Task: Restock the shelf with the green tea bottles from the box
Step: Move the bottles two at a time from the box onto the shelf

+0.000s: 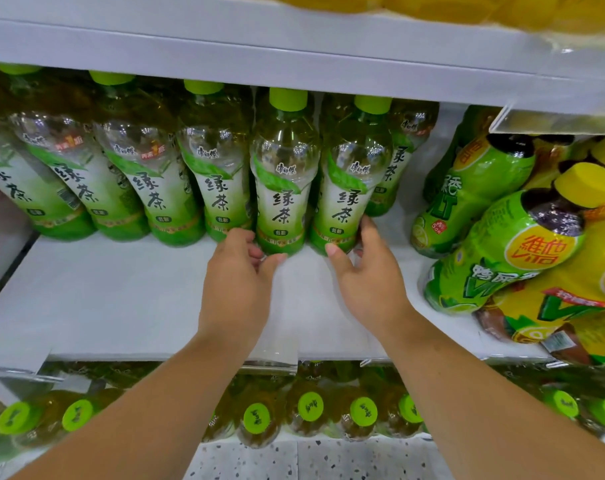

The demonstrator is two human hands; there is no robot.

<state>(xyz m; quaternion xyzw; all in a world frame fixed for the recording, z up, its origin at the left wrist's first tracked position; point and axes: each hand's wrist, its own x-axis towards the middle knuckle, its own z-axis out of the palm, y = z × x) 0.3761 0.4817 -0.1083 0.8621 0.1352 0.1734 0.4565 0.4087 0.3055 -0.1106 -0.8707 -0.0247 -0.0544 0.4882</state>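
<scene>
Nearest: speckled floor, then the lower shelf's green-capped bottles, seen from above.

Both forearms reach up over the white shelf.
- left hand: fingers and thumb curled round the base of the centre green tea bottle, gripping it low on its left-front side.
- right hand: thumb on the front of the base of the next green tea bottle, the other fingers wrapped round its right side. Gripping it.

Both bottles stand upright on the shelf, side by side and touching or nearly so, at the right end of the front row. The bare front half of the shelf lies below the hands.

The row of green tea bottles runs off to the left, with more behind. One more sits behind the right-hand bottle.

Further right: green and yellow lemon tea bottles, apart from the green tea.

Above: upper shelf edge with a clear price tag holder and blurred yellow goods on top.
</scene>
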